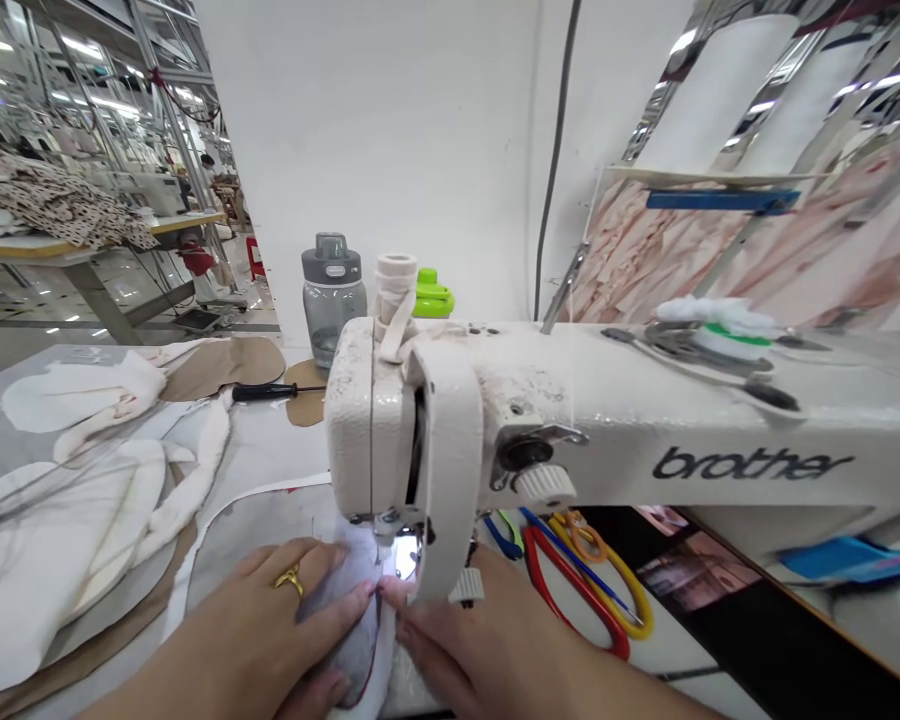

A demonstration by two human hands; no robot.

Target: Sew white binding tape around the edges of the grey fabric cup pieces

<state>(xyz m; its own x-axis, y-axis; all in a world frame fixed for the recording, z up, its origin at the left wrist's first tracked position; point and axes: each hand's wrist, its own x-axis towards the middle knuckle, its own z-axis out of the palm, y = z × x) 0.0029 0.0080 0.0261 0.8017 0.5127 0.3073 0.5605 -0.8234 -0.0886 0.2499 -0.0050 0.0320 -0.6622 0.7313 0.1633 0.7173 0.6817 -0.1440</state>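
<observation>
Under the needle of a white brother sewing machine (401, 430) lies a grey fabric piece (270, 520) edged with a white binding strip (379, 665). My left hand (270, 620), a gold ring on one finger, lies on the grey fabric left of the needle, its fingers stretched out and spread. Its index fingertip is close to the lit needle area. My right hand (472, 620) is closed at the strip's edge, fingertips just in front of the needle. The machine's front guard covers part of that hand, and the exact grip is hard to see.
Cut fabric pieces (37, 560) and a black-handled screwdriver (266, 392) lie to the left. Behind the machine stand a grey bottle (334, 300) and a green-lidded bottle (433, 292). Red-handled scissors (562, 590) lie under the arm, beside a dark screen (645, 590). Thread cones (720, 90) stand upper right.
</observation>
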